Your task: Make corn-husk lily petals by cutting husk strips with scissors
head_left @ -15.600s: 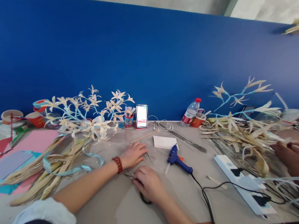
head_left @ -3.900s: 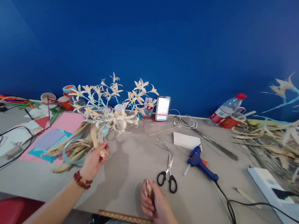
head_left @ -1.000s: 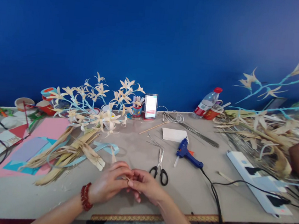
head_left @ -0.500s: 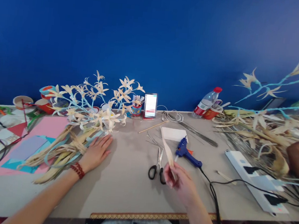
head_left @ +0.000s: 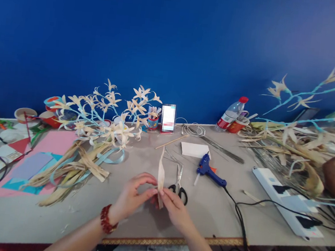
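Grey table [head_left: 208, 215]: pale strip [head_left: 161, 171] upright, pinched by right fingers [head_left: 170, 197]; left fingers [head_left: 148, 194] curved beside, grip unclear

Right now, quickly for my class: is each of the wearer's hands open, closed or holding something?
Left hand: fingers curved, thumb near the pale strip; whether its grip is closed cannot be told.
Right hand: closed, holding the pale strip.

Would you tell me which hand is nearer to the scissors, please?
Right: the right hand is just to the near side of the scissors; the left hand is farther off, to their left.
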Motion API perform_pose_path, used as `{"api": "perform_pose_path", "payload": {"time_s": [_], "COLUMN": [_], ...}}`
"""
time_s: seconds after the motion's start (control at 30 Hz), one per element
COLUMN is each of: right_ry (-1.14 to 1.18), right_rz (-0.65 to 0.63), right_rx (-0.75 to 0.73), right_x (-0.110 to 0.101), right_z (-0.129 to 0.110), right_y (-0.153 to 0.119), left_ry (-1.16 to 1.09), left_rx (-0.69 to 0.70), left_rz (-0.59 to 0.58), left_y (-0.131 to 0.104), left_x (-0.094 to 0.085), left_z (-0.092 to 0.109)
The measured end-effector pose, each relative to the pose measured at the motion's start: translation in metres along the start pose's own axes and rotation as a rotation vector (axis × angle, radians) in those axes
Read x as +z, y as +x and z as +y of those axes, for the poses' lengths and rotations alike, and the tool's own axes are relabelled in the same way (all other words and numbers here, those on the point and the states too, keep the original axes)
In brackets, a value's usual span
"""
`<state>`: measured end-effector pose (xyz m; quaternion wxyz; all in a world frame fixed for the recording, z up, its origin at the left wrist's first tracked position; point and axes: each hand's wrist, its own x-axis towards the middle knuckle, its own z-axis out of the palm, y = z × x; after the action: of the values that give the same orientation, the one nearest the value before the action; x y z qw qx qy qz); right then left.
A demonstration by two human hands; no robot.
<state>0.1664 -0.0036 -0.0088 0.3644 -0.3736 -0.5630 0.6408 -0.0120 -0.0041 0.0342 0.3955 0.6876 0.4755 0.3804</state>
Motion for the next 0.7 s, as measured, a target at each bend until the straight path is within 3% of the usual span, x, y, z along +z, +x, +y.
{"api": "perform_pose_path", "payload": {"time_s": [0.13, 0.23, 0.5, 0.7], "right_ry": [-0.268, -0.326, 0.052, 0.134], "right_rz": [0.05, 0.147, 0.113, 0.129], "right_rx": [-0.113, -0.113, -0.028, -0.005], "right_x": [0.0, -0.006, -0.007, -0.006], "right_z": [-0.005, -0.013, -0.023, -0.021], "right_y": [0.001, 0.0, 0.005, 0.012], "left_ry": [-0.086, -0.136, -0.11, -0.126], "left_rx": [-0.069, -0.145, -0.162, -0.164], "left_rz": [0.084, 0.027, 0.016, 0.019], "left_y": [0.007, 0.007, 0.008, 0.008], "left_x": [0.014, 0.015, 0.012, 0.013], "left_z": [0.001, -0.002, 0.002, 0.003]}}
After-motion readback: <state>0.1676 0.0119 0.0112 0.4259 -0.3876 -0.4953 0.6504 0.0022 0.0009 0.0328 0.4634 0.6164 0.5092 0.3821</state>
